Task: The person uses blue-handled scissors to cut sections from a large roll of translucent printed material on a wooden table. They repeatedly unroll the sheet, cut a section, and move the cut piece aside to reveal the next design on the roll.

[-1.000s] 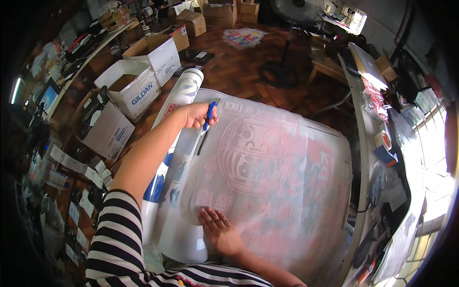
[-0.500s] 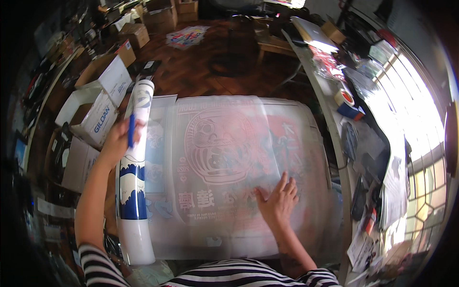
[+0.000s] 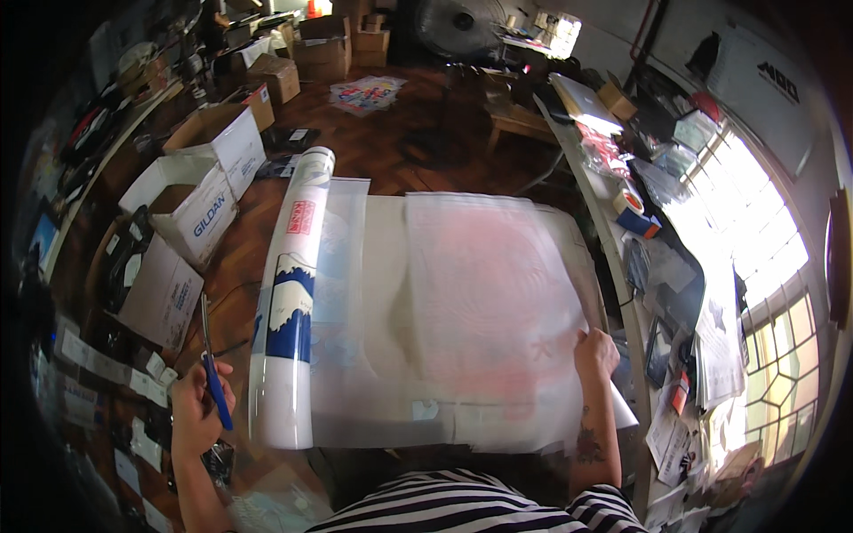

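Observation:
My left hand is closed round blue-handled scissors, held upright beside the table's left side, blades pointing away from me. Close to it, a long roll of printed film, white with a navy wave design and a red mark, lies lengthwise. A pale blue printed sheet lies partly under the roll. A translucent sheet with faint pink print covers the table's right part. My right hand is closed on that sheet's right edge; its fingertips are partly hidden. The work surface shows between the sheets.
Open white cartons and scattered packets line the left floor. A cluttered ledge with tape, folders and papers runs along the barred window on the right. A standing fan, brown boxes and a wooden bench are farther back.
My left hand has moved down and left off the roll with the scissors. My right hand went from lying open on the sheets to gripping the right edge, and the pink-printed sheet has shifted rightward.

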A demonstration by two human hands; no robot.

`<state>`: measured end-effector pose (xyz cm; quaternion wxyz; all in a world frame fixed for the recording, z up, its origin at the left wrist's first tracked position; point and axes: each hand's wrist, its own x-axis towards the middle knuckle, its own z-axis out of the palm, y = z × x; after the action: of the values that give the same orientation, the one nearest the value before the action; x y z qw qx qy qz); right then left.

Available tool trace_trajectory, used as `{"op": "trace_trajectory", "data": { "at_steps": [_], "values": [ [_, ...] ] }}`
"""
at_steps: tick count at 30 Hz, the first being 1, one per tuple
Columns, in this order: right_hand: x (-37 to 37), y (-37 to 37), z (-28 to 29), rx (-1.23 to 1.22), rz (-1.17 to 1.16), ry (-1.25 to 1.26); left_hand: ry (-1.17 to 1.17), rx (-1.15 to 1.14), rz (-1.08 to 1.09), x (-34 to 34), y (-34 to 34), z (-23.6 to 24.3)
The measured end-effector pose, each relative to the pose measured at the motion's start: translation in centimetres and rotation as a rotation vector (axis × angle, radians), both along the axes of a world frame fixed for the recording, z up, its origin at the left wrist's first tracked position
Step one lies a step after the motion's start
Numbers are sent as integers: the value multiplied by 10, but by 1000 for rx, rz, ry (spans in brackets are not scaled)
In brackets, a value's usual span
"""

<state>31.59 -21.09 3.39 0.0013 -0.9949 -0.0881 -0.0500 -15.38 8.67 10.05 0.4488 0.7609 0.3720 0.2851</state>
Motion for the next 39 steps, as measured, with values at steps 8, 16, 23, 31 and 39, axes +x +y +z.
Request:
{"op": "trace_trajectory", "data": {
  "at_steps": [8,16,23,31,39],
  "values": [
    [4,-39,-23,-75,31,-52,230,267,42,-33,-39,-13],
    [-35,48,-35,451,720,31,481,543,-14,-37,-73,-34],
    [-148,180,-73,662,711,721,588,890,52,-38,-84,-70],
    [-212,269,-57,363,350,807,475,883,124,-26,-69,-101],
    [-204,285,-60,681,93,845,402,829,90,-29,-66,-101]
  ]
}}
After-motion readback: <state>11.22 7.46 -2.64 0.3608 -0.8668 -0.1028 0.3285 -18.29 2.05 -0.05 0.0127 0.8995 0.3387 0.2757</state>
